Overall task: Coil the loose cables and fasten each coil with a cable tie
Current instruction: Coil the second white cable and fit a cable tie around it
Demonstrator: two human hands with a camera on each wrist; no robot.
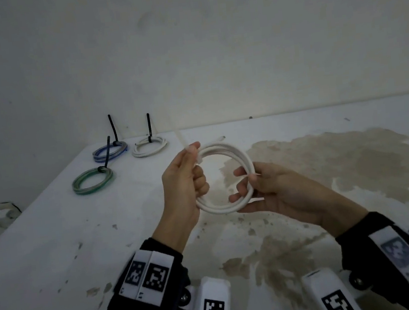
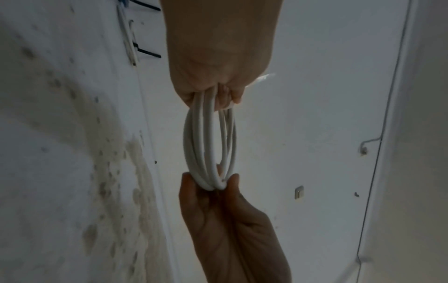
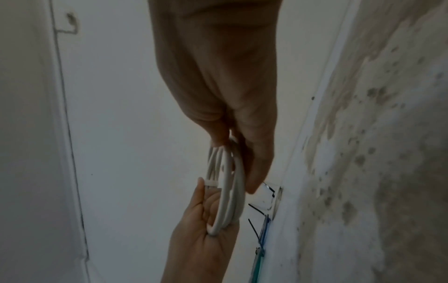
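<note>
A white cable coil point(image 1: 230, 204) hangs in the air over the table, held upright between both hands. My left hand point(image 1: 194, 174) grips its left side, and thumb and forefinger pinch a white cable tie point(image 1: 182, 142) that wraps the coil, its tail pointing up and left. My right hand point(image 1: 244, 184) holds the right side, thumb on top and fingers through the ring. The left wrist view shows the coil point(image 2: 208, 145) edge-on between both hands. In the right wrist view the tie's head point(image 3: 211, 184) sits on the coil point(image 3: 229, 195) at my left thumb.
Three tied coils lie at the table's back left, each with a black tie tail standing up: blue point(image 1: 110, 152), white point(image 1: 149, 147), green point(image 1: 93, 181). The white table point(image 1: 341, 163) carries brown stains. Its left edge runs diagonally; a wall stands behind.
</note>
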